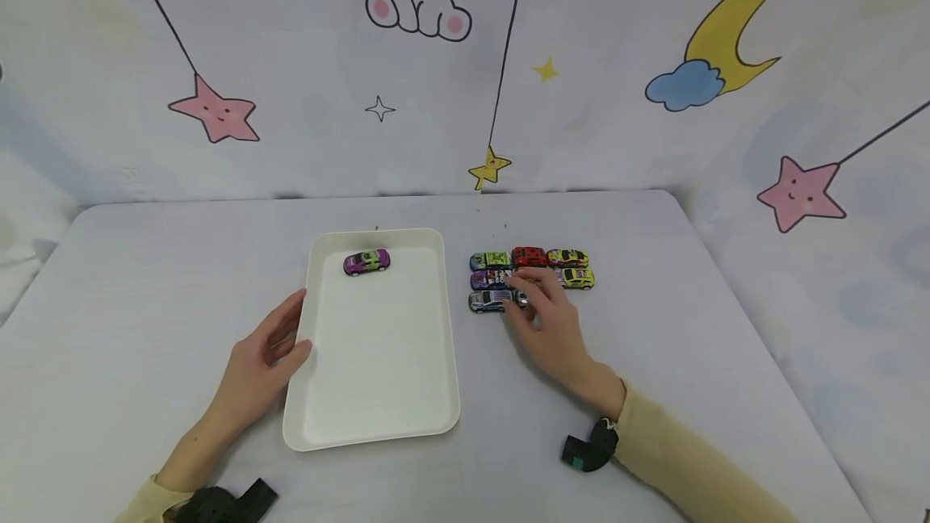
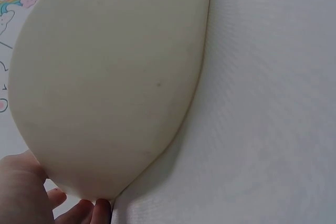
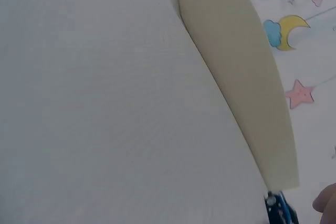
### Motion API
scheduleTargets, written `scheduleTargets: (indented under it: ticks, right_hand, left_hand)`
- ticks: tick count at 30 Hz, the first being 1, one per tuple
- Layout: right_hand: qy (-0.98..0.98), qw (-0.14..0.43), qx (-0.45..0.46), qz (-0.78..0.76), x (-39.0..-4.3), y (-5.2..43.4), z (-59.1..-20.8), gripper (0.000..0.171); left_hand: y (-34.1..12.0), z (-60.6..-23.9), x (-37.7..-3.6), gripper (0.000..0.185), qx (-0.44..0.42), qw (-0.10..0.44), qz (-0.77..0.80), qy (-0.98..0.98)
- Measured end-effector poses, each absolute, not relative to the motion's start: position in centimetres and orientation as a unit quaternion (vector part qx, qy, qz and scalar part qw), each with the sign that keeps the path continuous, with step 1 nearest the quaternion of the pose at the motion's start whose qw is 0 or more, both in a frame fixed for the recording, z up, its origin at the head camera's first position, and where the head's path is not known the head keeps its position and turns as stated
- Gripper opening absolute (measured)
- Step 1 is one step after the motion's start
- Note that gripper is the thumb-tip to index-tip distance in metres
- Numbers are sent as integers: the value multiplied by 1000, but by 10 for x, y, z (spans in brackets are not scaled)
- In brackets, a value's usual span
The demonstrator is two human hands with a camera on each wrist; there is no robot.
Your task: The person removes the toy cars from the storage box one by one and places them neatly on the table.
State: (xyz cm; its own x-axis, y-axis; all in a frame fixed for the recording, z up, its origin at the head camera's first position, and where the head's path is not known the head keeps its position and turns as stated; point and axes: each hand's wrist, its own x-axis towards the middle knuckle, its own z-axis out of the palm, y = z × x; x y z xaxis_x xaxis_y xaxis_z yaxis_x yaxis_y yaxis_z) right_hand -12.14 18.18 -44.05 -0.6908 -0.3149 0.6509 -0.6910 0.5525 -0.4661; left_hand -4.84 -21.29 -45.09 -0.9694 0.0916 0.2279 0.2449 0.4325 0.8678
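Note:
My left hand (image 1: 254, 370) holds the left edge of a white rectangular tray (image 1: 374, 426), thumb over the rim and fingers along its side. In the left wrist view its fingertips (image 2: 100, 213) meet the tray's low edge. Inside the tray, near its far left corner, sits a purple and green toy car (image 1: 366, 262). My right hand (image 1: 548, 325) reaches over a cluster of toy cars right of the tray, its thumb and index finger apart around the nearer cars. A silver-black car (image 1: 488, 301) lies beside the thumb; a car behind it is mostly hidden by the fingers.
Around the right hand stand a purple car (image 1: 490, 279), a green car (image 1: 490, 261), a red car (image 1: 529, 257) and two yellow cars, one at the back (image 1: 568, 257). The white-covered table (image 1: 182, 265) meets a cartoon-printed backdrop (image 1: 312, 127).

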Motion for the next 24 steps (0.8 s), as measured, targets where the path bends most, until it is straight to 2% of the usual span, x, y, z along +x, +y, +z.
scheduleTargets:
  ticks: [6, 15, 24]
  right_hand:
    - [-837, 213, 347, 366, -123, 143, -428, 34]
    - [-866, 135, 375, 303, -133, 96, -401, 31]
    - [-902, 10, 358, 242, -142, 51, -359, 32]
  left_hand:
    - [-213, -450, -49, 68, -101, 76, -523, -843]
    - [-213, -449, -49, 67, -95, 72, -520, -846]
    - [-212, -447, -47, 66, -89, 67, -521, -846]
